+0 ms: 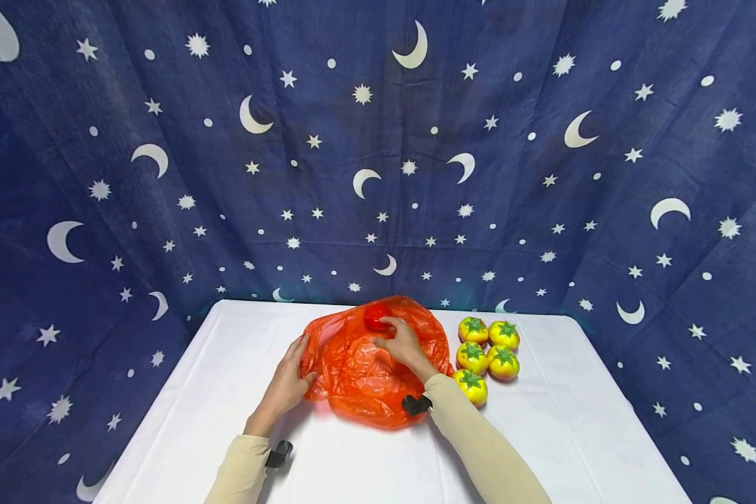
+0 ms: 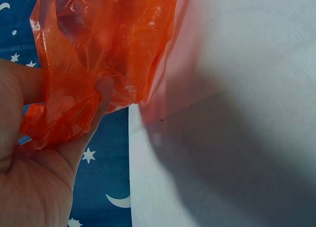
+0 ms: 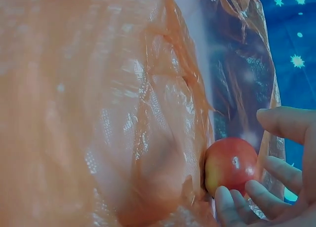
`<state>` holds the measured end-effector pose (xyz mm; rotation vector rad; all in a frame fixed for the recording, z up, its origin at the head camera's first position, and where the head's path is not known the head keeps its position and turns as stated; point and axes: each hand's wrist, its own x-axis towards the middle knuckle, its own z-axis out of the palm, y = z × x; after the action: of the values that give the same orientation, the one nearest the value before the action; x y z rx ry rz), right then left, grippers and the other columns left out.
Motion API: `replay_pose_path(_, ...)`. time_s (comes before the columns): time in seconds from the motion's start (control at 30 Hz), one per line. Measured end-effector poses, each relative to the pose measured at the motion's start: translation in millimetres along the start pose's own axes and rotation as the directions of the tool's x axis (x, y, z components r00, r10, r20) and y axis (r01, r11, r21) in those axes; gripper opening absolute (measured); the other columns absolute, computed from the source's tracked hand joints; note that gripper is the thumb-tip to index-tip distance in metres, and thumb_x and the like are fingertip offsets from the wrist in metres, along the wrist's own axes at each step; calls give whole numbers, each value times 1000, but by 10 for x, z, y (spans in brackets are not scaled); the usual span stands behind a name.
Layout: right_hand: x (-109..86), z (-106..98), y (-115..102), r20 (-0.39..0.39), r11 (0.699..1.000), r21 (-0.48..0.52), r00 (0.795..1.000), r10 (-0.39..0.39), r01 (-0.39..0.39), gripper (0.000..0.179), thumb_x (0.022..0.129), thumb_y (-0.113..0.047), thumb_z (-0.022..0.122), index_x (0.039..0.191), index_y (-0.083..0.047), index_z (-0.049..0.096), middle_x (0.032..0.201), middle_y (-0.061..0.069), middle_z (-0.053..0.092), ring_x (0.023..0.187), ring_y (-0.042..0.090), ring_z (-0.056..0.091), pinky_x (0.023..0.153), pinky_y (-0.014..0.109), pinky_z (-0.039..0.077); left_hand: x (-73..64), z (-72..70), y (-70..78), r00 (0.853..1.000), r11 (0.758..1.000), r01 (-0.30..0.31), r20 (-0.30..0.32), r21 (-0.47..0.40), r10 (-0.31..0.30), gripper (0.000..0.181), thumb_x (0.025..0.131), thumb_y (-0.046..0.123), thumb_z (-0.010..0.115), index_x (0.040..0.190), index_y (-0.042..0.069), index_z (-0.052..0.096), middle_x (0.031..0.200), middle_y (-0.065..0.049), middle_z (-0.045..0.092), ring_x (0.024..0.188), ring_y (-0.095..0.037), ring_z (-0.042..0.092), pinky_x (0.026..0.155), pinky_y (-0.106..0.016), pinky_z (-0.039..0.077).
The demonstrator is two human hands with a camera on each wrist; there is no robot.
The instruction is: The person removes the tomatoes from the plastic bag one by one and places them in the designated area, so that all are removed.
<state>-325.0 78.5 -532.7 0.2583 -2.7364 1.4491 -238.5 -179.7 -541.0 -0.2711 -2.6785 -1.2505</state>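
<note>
A crumpled, see-through orange-red plastic bag [image 1: 359, 378] is spread over the white table. My left hand [image 1: 290, 374] grips its left edge; in the left wrist view, film of the bag [image 2: 74, 98] runs between thumb and fingers. Over the bag's far part, my right hand [image 1: 403, 343] has its thumb and fingers spread apart. Its fingertips [image 3: 224, 200] are right at a red-and-yellow tomato [image 3: 232, 165], which lies against the bag's film in the right wrist view. From the head view, the tomato shows as a deep red patch.
Several yellow tomatoes with green leafy tops [image 1: 472, 358] stand grouped just right of the bag, near my right forearm. A white cloth covers the table [image 1: 573, 420]. Behind it hangs a dark blue curtain [image 1: 327, 231] with moons and stars.
</note>
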Motion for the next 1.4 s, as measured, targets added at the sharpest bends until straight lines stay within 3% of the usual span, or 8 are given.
replay_pose_path(0.3, 148, 11, 53, -44, 1000, -26, 999, 0, -1, 59, 79, -13, 78, 134, -6, 57, 143, 17, 52, 134, 36, 47, 114, 49, 38, 7, 13, 13, 1000, 1000, 7, 1, 10, -7, 84, 81, -4, 71, 153, 1, 28, 156, -22, 31, 141, -46, 36, 115, -58, 31)
replay_pose_path(0.53, 225, 70, 77, -81, 998, -49, 996, 30, -34, 62, 79, -15, 79, 136, -7, 55, 141, 18, 51, 130, 36, 49, 113, 48, 40, 27, 40, 9, 1000, 1000, 17, 9, 15, -17, 85, 81, -5, 71, 154, 2, 28, 156, -21, 31, 141, -45, 36, 114, -57, 32)
replay_pose_path(0.77, 248, 141, 38, -188, 992, 1, 974, 127, -130, 56, 79, -18, 80, 127, -6, 54, 122, 19, 54, 113, 36, 54, 104, 48, 47, 50, 53, 4, 1000, 1000, 13, 10, 3, -13, 85, 81, -5, 71, 154, 1, 28, 157, -21, 31, 142, -44, 36, 115, -56, 30)
replay_pose_path(1.1, 321, 242, 24, -193, 975, 32, 956, 220, -218, 79, 77, -27, 82, 143, -9, 41, 138, 19, 56, 124, 38, 53, 109, 50, 43, 30, 102, -17, 1000, 1000, -9, 6, -7, 9, 83, 80, -5, 71, 152, 1, 31, 155, -22, 34, 141, -45, 37, 116, -57, 31)
replay_pose_path(1.4, 433, 311, 54, -248, 970, 72, 938, 244, -233, 72, 79, -26, 81, 139, -11, 43, 133, 19, 60, 120, 39, 56, 108, 50, 44, 55, 77, -16, 1000, 1000, 5, 0, 3, -5, 83, 79, -5, 72, 152, 1, 31, 155, -20, 34, 141, -44, 37, 115, -57, 31)
